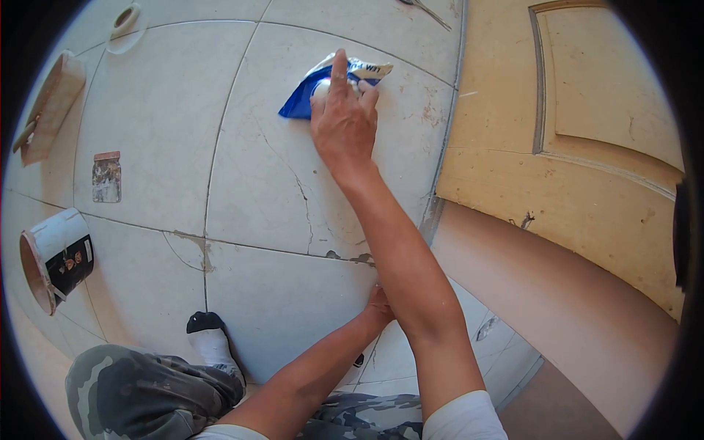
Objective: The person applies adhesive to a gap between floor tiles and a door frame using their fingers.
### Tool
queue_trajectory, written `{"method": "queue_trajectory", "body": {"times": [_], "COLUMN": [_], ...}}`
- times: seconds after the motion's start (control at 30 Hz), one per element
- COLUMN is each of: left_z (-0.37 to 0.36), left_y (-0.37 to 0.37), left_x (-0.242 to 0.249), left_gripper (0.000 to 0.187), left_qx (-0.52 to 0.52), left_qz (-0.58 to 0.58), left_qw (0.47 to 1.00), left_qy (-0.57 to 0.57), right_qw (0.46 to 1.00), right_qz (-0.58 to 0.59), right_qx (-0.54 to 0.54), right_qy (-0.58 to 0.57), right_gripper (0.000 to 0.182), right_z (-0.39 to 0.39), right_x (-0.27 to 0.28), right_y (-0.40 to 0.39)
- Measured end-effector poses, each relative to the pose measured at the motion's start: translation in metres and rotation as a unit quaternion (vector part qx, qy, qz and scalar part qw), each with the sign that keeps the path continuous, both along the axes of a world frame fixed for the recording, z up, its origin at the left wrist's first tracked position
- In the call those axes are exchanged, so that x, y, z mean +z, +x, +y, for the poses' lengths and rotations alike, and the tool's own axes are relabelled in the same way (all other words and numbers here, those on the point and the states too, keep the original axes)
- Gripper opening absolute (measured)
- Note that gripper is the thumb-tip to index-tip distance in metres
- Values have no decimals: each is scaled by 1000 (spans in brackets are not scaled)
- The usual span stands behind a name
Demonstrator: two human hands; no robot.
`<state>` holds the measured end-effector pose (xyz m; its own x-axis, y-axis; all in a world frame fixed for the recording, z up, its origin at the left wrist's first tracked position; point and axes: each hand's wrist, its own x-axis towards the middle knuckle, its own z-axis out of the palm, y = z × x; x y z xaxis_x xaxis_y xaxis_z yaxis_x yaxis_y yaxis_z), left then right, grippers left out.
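One bare right hand (345,126) is clamped on a blue-and-white packet (299,101) lettered LEM, which I see at twelve o'clock over the white floor tiles (158,110). Near five o'clock the left hand (378,303) is partly hidden by the right forearm (400,238), so I cannot tell whether it grips anything. A labelled bucket (61,249) sits at nine o'clock, a yellow wooden door (579,117) at two.

Glossy plastic packet (298,103), smooth floor tiles (150,117), wooden door (616,81), cloth trousers (150,385)
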<state>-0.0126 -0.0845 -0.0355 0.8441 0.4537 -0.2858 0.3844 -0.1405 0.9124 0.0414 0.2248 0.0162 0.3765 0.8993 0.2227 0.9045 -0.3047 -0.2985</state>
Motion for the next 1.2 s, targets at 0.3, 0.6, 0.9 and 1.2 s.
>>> {"method": "queue_trajectory", "body": {"times": [0.3,0.6,0.9,1.2], "left_z": [29,34,32,19], "left_y": [2,0,-1,-10], "left_x": [27,25,18,-1], "left_gripper": [55,63,56,55], "left_qx": [71,81,87,106], "left_qz": [-82,-145,-136,-130], "left_qw": [989,986,985,982], "left_qy": [98,-18,-67,-87], "right_qw": [903,844,741,720], "right_qz": [333,442,615,662], "right_qx": [-267,-297,-247,-178], "right_qy": [53,71,110,107], "right_gripper": [93,88,74,55], "right_z": [-17,1,5,0], "right_x": [23,13,18,10], "right_y": [-6,-1,14,22]}}
